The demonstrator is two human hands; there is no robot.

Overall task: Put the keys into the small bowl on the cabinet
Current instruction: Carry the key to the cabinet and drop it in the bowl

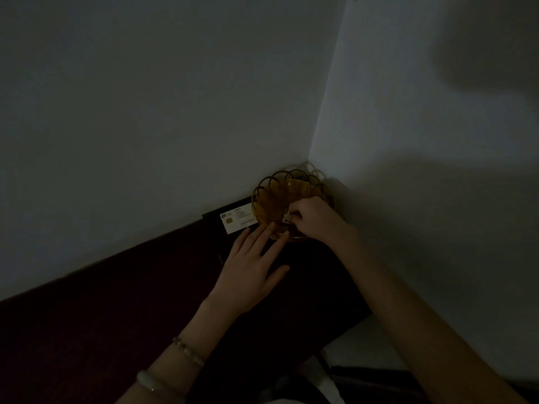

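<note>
The scene is very dim. A small amber bowl (272, 191) with a looped, lattice rim stands in the wall corner on a dark cabinet top (145, 301). My right hand (316, 218) hovers over the bowl's near side, fingers pinched around a small pale object (287, 218) that looks like the keys; details are too dark to make out. Just left of it, my left hand (253, 266) lies flat with fingers spread, its fingertips touching the bowl's near rim.
A white card (237, 221) with a chip lies on a dark flat item directly left of the bowl. Two walls meet behind the bowl. The cabinet's right edge drops off below my right forearm, with pale floor beneath.
</note>
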